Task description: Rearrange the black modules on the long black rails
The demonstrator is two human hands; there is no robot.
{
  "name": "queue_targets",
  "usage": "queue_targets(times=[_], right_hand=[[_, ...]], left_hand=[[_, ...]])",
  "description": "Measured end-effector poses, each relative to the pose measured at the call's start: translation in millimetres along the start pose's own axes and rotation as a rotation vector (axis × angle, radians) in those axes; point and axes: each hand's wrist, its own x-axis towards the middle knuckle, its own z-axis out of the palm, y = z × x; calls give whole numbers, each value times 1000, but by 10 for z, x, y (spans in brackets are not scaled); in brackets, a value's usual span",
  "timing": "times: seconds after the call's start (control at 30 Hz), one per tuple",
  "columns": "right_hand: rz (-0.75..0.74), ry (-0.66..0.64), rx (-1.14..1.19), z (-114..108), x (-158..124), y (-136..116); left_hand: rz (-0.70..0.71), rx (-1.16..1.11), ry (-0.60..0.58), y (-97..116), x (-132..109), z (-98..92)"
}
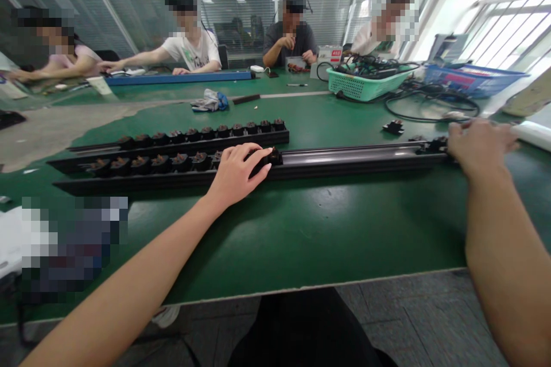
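Observation:
A long black metal channel (pixel 344 172) lies lengthwise on the table, with a row of black socket modules (pixel 160 163) with copper-coloured contacts seated in its left half. My left hand (pixel 236 175) is closed over the socket module (pixel 272 156) at the right end of this row, fingers bent across it. To the right of that hand, a bare shiny stretch of channel shows. At the far right end, my right hand (pixel 480 146) is beside more black socket modules (pixel 437 145); its fingers are blurred and partly hidden. Behind lies a second black channel (pixel 241 140) filled with similar modules.
A loose black module (pixel 393 127) lies behind the channel. Farther back are grey-blue gloves (pixel 210 101), a short dark bar (pixel 247 99), a green basket (pixel 365 83) of cables and a blue basket (pixel 469 80). Several people sit across the table around a long blue strip (pixel 181 77).

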Motion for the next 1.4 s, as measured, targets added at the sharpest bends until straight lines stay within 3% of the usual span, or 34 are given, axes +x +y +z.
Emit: queue_targets(times=[0.07,0.17,0.3,0.47,0.63,0.8,1.0,1.4], right_hand=[[-143,-35,143,-200,-155,-302],[-568,-94,411,-502,-541,-807],[-958,-212,658,-816,-1139,-1294],[-1225,-328,713,-1102,-1586,-1704],[-1169,-324,704,-1187,-1733,-2223],[-1167,-472,861,-1084,-1745,-2549],[-1089,-515,940,-1015,-1740,-2599],[-956,-480,885,-1100,-1805,-2621]], left_hand=[[-2,0,-4,-2,-1,2],[-2,-6,-9,-8,0,3],[-2,-13,-15,-12,8,-14],[-7,13,-21,-5,-3,-40],[1,28,-4,-23,-13,-26],[-31,46,41,-71,-3,-18],[-46,60,39,-56,-3,-20],[-52,41,39,-53,-7,-10]])
